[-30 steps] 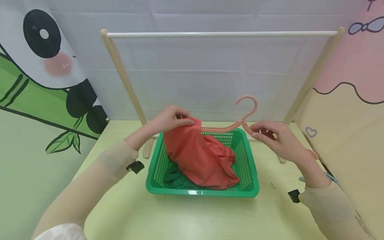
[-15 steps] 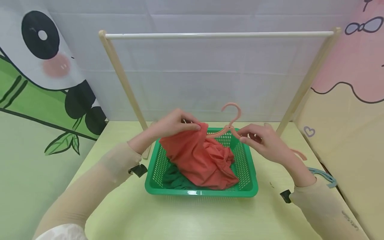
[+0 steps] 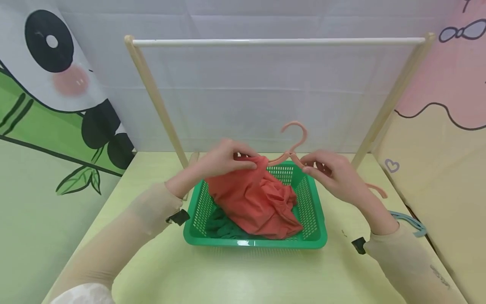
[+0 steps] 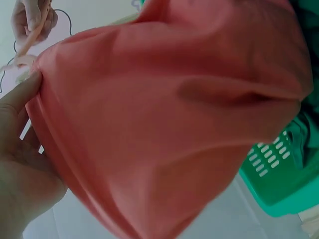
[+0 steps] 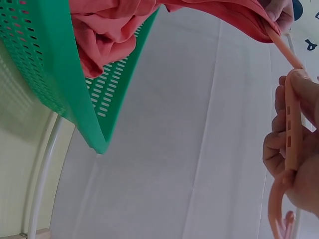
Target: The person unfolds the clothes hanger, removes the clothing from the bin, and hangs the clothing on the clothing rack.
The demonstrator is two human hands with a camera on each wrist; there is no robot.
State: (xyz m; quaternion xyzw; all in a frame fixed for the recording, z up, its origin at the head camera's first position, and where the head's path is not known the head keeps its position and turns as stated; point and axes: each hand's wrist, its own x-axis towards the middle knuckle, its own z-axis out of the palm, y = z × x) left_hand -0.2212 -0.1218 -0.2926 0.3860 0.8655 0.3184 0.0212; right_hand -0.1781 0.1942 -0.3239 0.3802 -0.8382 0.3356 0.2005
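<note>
Red garment [image 3: 252, 202] pinched by left hand [image 3: 225, 159], hanger [image 5: 293, 122] by right hand [image 3: 337, 174]; raised, height unclear.

The head view is bright all over. A pale shine sits on the table [image 3: 247, 276] in front of the basket [image 3: 288, 244], and a tiny white glint is on its near edge. The bar [image 3: 281, 42] above and behind the basket shines too. Soft shadows lie to both sides. Both wrist views are dimmer, with dark folds in the cloth [image 4: 124, 109].
</note>
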